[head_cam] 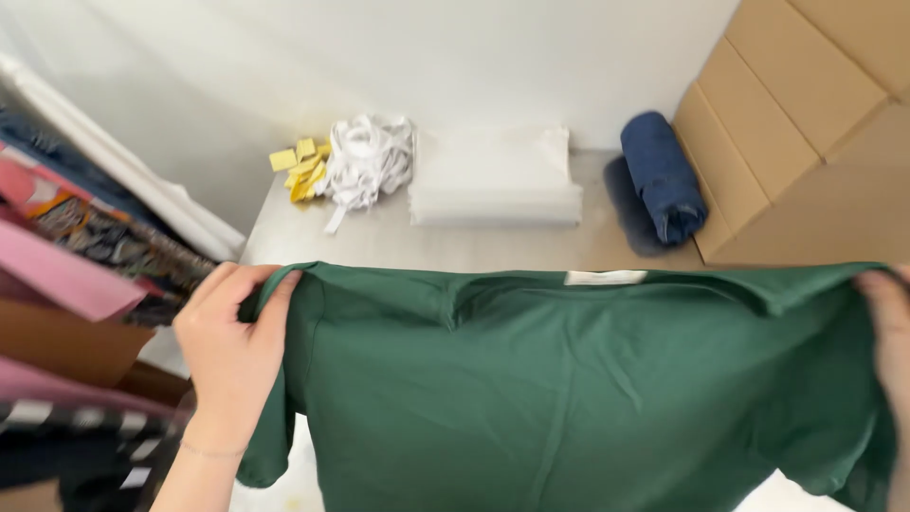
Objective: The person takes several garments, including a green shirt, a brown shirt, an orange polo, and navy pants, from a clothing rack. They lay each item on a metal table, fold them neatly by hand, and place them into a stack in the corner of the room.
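Note:
A dark green T-shirt (pixel 569 389) is stretched out flat in front of me above a grey table (pixel 474 246). My left hand (pixel 227 341) pinches its left shoulder, and my right hand (pixel 891 332), mostly cut off by the frame edge, grips the right shoulder. The collar with a pale neck label (pixel 605 277) faces away from me. One short sleeve hangs down below my left hand.
At the back of the table lie yellow tags (pixel 301 169), a heap of white strips (pixel 368 161), a stack of folded white sheets (pixel 495 180) and a rolled navy cloth (pixel 662 175). Cardboard boxes (pixel 806 123) stand on the right. Colourful garments (pixel 85 275) hang at the left.

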